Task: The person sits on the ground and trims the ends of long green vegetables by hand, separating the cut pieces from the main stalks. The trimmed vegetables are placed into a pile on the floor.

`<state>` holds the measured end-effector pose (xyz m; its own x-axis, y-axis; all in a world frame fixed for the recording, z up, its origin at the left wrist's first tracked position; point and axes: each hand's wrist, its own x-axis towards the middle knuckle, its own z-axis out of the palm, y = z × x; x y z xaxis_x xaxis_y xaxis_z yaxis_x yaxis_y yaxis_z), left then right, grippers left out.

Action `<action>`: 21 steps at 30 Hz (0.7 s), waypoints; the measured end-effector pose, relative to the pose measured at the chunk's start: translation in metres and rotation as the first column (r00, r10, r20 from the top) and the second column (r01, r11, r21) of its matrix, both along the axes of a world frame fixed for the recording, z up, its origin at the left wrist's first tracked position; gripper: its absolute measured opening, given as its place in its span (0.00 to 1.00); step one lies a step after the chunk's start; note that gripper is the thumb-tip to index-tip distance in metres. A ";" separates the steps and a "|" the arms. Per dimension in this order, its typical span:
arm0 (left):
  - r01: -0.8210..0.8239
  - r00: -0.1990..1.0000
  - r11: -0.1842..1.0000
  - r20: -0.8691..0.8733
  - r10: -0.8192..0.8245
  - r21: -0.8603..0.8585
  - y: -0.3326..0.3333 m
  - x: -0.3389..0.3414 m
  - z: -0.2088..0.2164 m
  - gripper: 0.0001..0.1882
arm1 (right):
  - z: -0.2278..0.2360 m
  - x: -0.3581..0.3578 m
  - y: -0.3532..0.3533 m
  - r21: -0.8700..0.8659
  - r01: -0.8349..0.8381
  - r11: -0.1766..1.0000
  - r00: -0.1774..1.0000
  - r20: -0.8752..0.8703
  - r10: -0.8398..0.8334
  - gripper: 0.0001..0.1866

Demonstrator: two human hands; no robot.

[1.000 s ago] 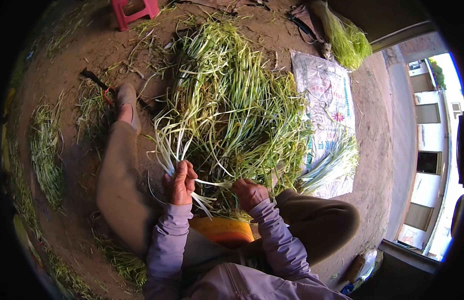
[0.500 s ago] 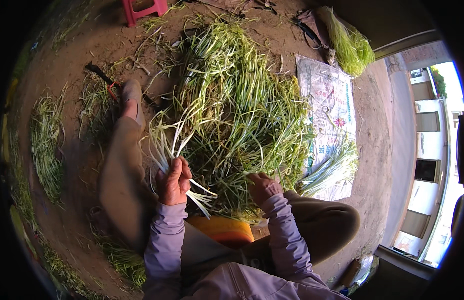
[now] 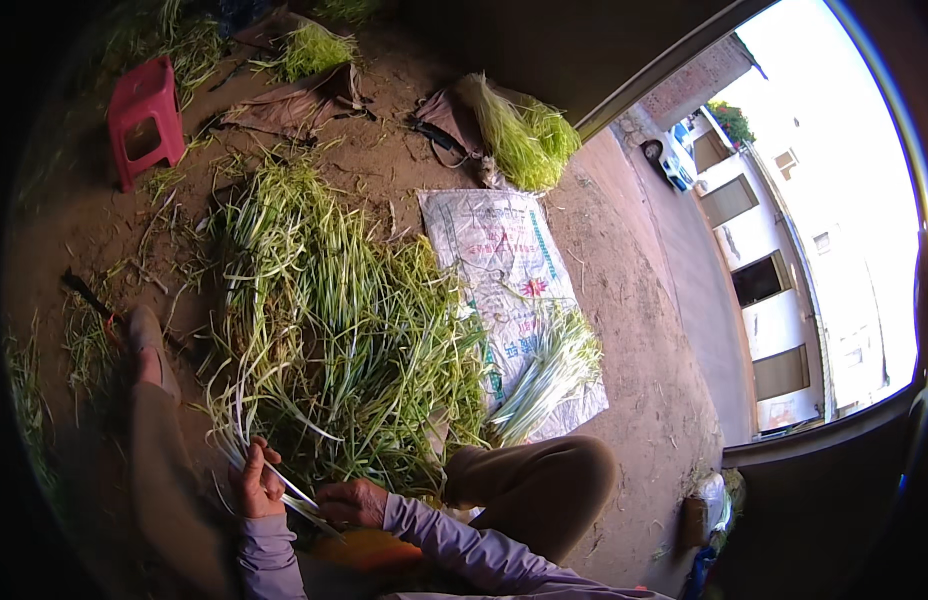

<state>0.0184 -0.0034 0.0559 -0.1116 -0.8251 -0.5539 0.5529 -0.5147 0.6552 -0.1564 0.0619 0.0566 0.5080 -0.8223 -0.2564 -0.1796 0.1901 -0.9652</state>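
Head view: seated on the dirt floor, the left hand is closed around a few green-onion stalks at their white bases; the right hand pinches the same stalks. Likely light, limp and easily bruised, best gripped near the firm white ends. Their long axis runs lower-right to upper-left, beside the onion pile.

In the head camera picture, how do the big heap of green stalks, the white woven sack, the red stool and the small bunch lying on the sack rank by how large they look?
1. Heap of green stalks.
2. White woven sack.
3. Small bunch on the sack and red stool look about alike; the stool stands farther off, so no ranking.
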 end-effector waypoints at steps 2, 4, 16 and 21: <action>-0.021 0.999 1.000 -0.036 0.021 0.017 -0.002 0.005 -0.004 0.13 | -0.012 0.002 0.010 -0.346 -0.005 0.938 0.999 -0.048 -0.013 0.08; -0.028 0.999 0.999 -0.042 0.029 0.039 -0.003 0.010 -0.010 0.15 | -0.001 0.003 0.015 -0.058 0.000 0.998 1.000 -0.026 -0.002 0.08; -0.076 0.995 0.989 -0.054 0.083 0.123 0.000 0.020 -0.024 0.15 | 0.019 -0.001 0.023 -0.075 -0.061 0.995 0.998 0.017 0.063 0.09; -0.084 0.995 0.987 -0.041 0.090 0.134 0.002 0.015 -0.025 0.15 | 0.026 -0.020 0.027 -0.063 -0.087 0.994 0.996 -0.023 0.086 0.11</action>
